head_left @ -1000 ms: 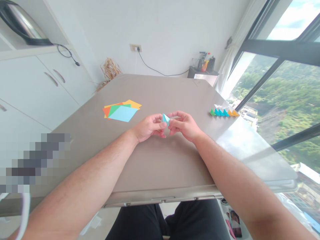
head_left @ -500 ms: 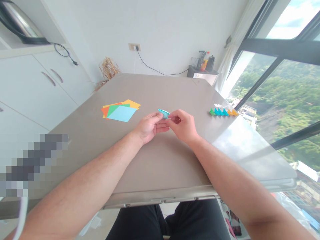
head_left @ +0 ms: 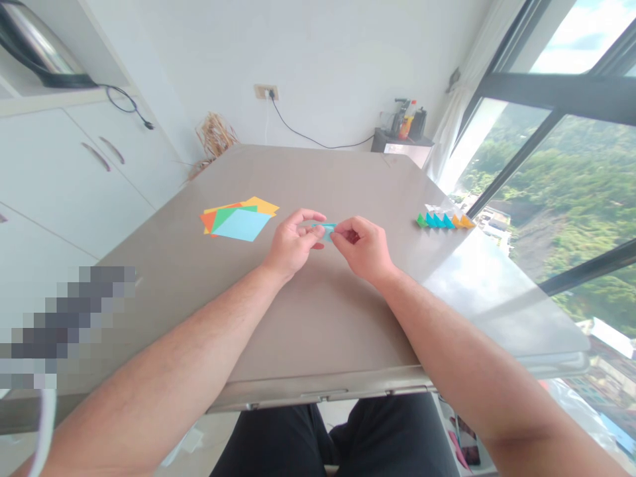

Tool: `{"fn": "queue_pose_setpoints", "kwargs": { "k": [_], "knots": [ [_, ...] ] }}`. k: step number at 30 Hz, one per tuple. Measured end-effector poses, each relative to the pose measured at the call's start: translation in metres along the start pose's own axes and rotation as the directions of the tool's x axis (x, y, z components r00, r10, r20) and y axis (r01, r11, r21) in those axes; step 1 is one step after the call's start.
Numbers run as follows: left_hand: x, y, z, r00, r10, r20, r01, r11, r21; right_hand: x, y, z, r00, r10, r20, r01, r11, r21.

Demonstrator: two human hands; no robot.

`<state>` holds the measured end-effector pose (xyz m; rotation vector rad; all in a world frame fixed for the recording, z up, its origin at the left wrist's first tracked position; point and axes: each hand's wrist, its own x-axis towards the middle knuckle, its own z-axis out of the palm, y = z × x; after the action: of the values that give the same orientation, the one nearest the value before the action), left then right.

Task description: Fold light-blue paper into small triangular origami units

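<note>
A small folded piece of light blue paper is held between my two hands above the middle of the table. My left hand pinches its left side, with the index finger arched above it. On the right side, the thumb and fingertips of my right hand are closed on the same paper. Fingers cover much of it, so its exact folded shape is hidden.
Loose square paper sheets in blue, green, orange and yellow overlap on the left of the grey-brown table. A row of several folded paper pieces, green, blue and orange, stands near the right edge by the window.
My left fingers have shifted from lying under the paper to gripping its left end, the index finger now raised. The paper has turned more level. My right hand has hardly moved.
</note>
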<state>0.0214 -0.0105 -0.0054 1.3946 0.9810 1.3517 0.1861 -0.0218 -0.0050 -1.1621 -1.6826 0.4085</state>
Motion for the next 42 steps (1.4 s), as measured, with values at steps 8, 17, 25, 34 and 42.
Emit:
{"fn": "queue_pose_setpoints", "kwargs": {
  "k": [8, 17, 25, 34, 42],
  "knots": [
    [0.0010, -0.0016, -0.0035, 0.991, -0.021, 0.131, 0.029, 0.998, -0.053, 0.0004, -0.0014, -0.0019, 0.993, 0.074, 0.089, -0.077, 0.997, 0.031],
    [0.0023, -0.0009, -0.0074, 0.973, -0.106, 0.205, 0.127, 0.987, -0.095, 0.0005, -0.0004, -0.0023, 0.979, 0.121, 0.164, -0.131, 0.990, 0.053],
    [0.0032, -0.0029, -0.0070, 0.976, -0.120, 0.184, 0.140, 0.985, -0.097, 0.0008, 0.0022, 0.0000, 0.986, 0.076, 0.146, -0.078, 0.997, 0.005],
    [0.0012, -0.0008, -0.0062, 0.982, -0.102, 0.160, 0.104, 0.995, -0.008, 0.0015, -0.0055, -0.0052, 0.941, 0.211, 0.265, -0.260, 0.951, 0.164],
    [0.0007, -0.0001, -0.0068, 0.981, -0.118, 0.155, 0.115, 0.993, 0.031, 0.0017, -0.0055, -0.0058, 0.929, 0.225, 0.294, -0.266, 0.958, 0.109]
  ]
}}
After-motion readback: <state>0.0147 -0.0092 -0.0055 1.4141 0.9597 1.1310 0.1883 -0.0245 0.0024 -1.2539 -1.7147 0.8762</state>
